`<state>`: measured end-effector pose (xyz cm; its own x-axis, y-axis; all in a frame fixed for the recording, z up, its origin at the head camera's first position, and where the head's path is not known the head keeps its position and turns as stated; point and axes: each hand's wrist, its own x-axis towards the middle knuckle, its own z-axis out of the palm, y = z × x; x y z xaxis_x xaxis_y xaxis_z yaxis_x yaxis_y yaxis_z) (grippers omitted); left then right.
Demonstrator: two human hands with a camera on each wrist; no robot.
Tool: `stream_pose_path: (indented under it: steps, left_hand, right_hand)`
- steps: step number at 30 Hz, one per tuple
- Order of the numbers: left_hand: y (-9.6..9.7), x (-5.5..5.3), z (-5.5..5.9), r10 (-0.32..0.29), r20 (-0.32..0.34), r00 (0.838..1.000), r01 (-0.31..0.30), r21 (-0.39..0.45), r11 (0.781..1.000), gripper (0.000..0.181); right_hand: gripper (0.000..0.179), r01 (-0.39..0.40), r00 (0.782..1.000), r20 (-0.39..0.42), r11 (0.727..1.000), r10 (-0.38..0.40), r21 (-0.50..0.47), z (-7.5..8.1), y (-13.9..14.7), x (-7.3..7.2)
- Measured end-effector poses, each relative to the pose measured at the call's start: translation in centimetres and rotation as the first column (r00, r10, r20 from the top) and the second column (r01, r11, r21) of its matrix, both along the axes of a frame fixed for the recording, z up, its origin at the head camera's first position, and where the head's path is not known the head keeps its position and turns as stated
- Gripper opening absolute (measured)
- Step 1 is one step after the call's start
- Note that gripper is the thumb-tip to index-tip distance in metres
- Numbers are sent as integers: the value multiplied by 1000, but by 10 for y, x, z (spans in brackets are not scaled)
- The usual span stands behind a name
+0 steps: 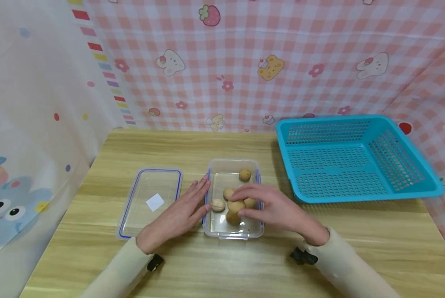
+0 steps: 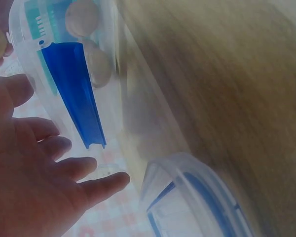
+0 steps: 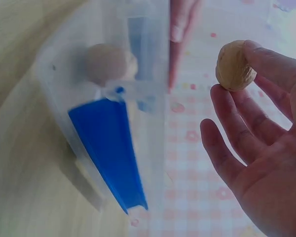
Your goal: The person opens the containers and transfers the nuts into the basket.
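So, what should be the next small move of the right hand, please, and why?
Probably the right hand should lower its walnut into the clear container and let go. It pinches this walnut over the open container, the other walnuts lie inside, the blue basket shows none, and the left hand is at the container's left side.

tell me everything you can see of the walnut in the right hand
The walnut is rounded and slightly oval, light tan-brown, with a hard-looking, wrinkled shell and no break on the side that shows. The fingers of the right hand pinch it. It is held above the rim of the clear box, and the right wrist view shows nothing but the hand touching it. Its covered parts cannot be judged.
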<state>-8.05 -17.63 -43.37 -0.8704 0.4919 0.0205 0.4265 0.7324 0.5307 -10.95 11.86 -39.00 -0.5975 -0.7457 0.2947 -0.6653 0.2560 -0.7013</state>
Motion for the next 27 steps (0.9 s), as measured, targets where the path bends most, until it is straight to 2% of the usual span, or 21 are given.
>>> stream_pose_path:
  steps: [6,14,18,23,27]
  left_hand:
    - [0,0,0,-3,-14,1000,3,-3,1000,68]
    - [1,1,1,-2,6,1000,2,-3,1000,68]
    - [1,1,2,-4,4,1000,4,-6,1000,68]
    - [2,1,2,-1,6,1000,1,-11,1000,67]
    - [2,0,1,-3,13,1000,3,-10,1000,68]
  right_hand:
    - [38,76,996,-44,996,-78,-43,12,24,3]
    - [43,181,983,-12,979,-183,-93,22,61,4]
    - [47,229,972,-22,967,-233,-108,28,79,1]
    - [46,324,944,-35,942,-328,-91,31,102,-6]
    - [42,394,919,5,917,-395,-61,32,119,-14]
